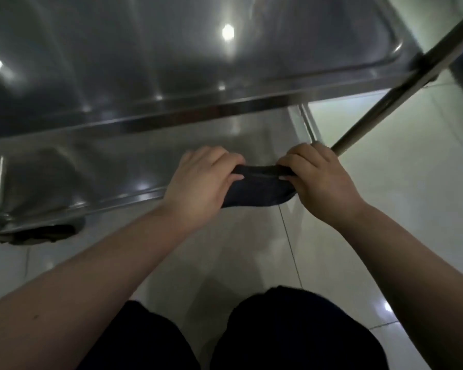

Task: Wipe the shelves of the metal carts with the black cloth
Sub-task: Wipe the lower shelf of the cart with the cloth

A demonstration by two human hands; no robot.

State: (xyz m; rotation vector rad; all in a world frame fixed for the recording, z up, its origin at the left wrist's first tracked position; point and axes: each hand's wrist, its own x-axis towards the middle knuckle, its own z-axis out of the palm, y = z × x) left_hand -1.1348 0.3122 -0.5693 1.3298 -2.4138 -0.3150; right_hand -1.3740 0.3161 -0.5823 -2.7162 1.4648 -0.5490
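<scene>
The black cloth (pixel 257 189) is stretched between both hands in front of the cart. My left hand (pixel 202 182) grips its left end, and my right hand (pixel 320 177) grips its right end. The cloth hangs over the near edge of the cart's lower shelf (pixel 104 166), a shiny metal tray. Above it the upper shelf (pixel 145 62) fills the top of the view, its raised rim running across the frame. Both shelves reflect ceiling lights.
A metal cart post (pixel 401 94) slants from the upper right down to just behind my right hand. A dark caster wheel (pixel 46 233) sits at the cart's lower left corner. Pale glossy floor tiles (pixel 385 196) lie to the right. My knees (pixel 251 335) are at the bottom.
</scene>
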